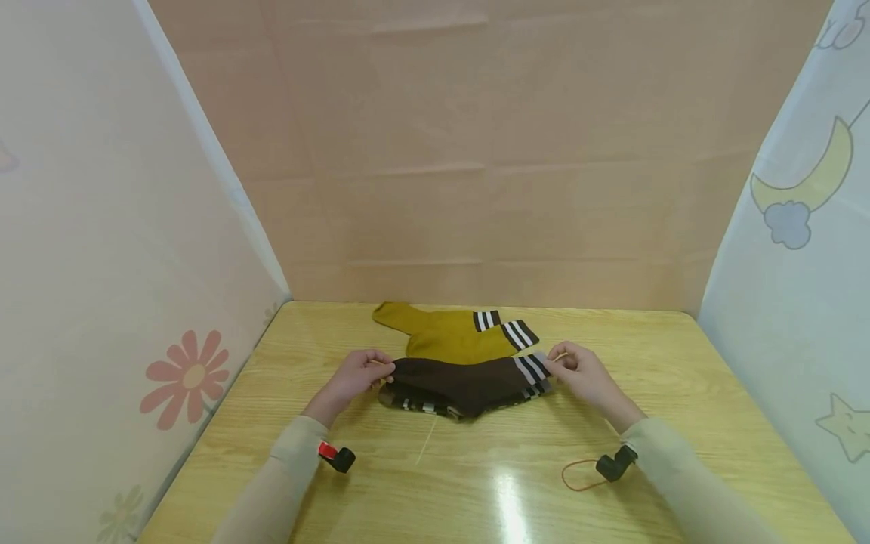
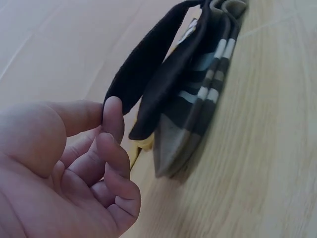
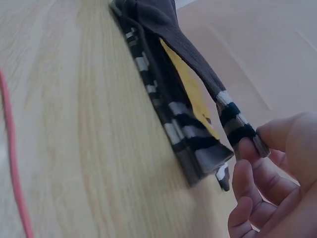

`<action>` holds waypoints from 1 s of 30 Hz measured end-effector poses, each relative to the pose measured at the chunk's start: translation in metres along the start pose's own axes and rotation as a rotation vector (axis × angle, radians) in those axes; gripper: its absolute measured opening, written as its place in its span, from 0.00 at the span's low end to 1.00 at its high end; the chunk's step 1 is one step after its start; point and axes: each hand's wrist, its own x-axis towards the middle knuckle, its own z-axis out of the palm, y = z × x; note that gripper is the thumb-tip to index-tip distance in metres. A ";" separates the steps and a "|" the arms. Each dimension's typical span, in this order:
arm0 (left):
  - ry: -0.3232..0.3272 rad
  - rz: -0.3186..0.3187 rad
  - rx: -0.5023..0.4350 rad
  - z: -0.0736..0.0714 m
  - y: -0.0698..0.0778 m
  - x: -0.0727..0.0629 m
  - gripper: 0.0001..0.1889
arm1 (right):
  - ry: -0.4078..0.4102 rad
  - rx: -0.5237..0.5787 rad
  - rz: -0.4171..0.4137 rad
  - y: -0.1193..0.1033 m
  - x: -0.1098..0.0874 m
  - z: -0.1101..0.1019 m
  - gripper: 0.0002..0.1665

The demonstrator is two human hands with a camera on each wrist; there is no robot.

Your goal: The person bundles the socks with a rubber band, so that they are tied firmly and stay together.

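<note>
A dark brown sock (image 1: 462, 381) with a striped cuff is stretched sideways between both hands in the head view. My left hand (image 1: 355, 375) pinches its toe end between thumb and forefinger, as the left wrist view shows. On the other side, my right hand (image 1: 583, 372) pinches the striped cuff (image 3: 233, 119). The held sock is lifted at both ends over another dark sock (image 2: 166, 89), which lies on a pair of patterned socks (image 2: 181, 134) with pale and dark blocks. These lower socks are mostly hidden from the head view.
Two mustard socks (image 1: 455, 340) with black-and-white striped cuffs lie overlapping just behind. The wooden table (image 1: 381, 483) meets a tan back sheet (image 1: 476, 189) and patterned side sheets. A black wrist device (image 1: 615, 464) with a red cord hangs by the right sleeve; another (image 1: 340, 458) sits at the left.
</note>
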 end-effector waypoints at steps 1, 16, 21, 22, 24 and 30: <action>0.000 -0.001 0.008 0.001 -0.001 0.001 0.12 | -0.004 -0.005 0.000 0.001 0.000 0.001 0.11; 0.008 0.045 0.100 0.004 -0.011 0.006 0.08 | -0.050 -0.146 -0.071 0.017 -0.001 0.007 0.05; 0.012 0.063 0.137 0.006 -0.014 0.008 0.08 | -0.052 -0.177 -0.082 0.016 -0.002 0.007 0.05; 0.012 0.065 0.144 0.006 -0.014 0.008 0.07 | -0.052 -0.185 -0.081 0.015 -0.002 0.007 0.05; 0.013 0.069 0.157 0.006 -0.014 0.008 0.07 | -0.056 -0.207 -0.083 0.015 -0.003 0.008 0.04; 0.030 0.055 0.194 0.008 -0.014 0.010 0.05 | -0.066 -0.238 -0.100 0.012 -0.006 0.010 0.04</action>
